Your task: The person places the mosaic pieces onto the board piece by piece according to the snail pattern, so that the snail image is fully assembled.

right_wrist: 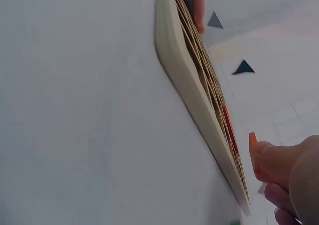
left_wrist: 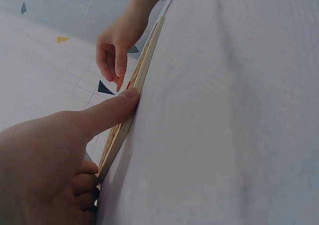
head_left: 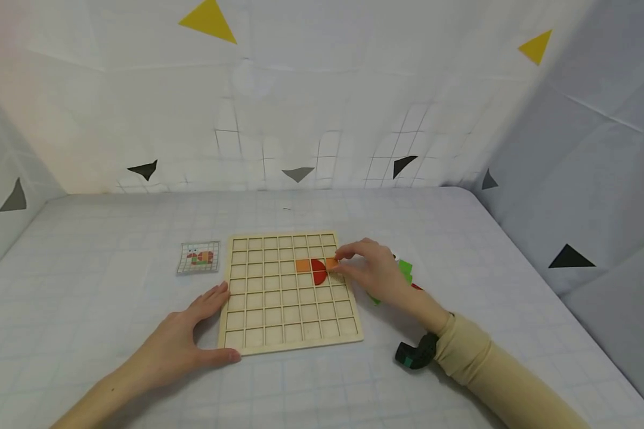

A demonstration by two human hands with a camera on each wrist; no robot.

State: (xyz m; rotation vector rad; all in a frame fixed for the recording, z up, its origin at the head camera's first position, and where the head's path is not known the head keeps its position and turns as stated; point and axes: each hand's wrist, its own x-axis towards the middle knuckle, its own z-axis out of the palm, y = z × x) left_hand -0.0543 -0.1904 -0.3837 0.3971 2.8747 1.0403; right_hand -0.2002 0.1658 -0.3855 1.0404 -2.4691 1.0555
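A pale wooden grid board (head_left: pixel 291 347) lies on the table, with an orange square tile (head_left: pixel 303 266) and red rounded pieces (head_left: pixel 319 277) in its cells. My right hand (head_left: pixel 378 271) pinches a second orange tile (right_wrist: pixel 252 152) between thumb and fingertips, just above the board's right side, beside the red pieces. At the board's near left corner, my left hand (head_left: pixel 185 330) is spread. Its thumb (left_wrist: pixel 112 110) presses on the near edge and its fingertips touch the left edge.
Left of the board lies a small pattern card (head_left: pixel 198 257) printed with a colored figure on a grid. Green pieces (head_left: pixel 405 268) and a bit of red (head_left: pixel 417 286) show at the right, partly hidden behind the right hand. White cloth walls with triangle marks enclose the table.
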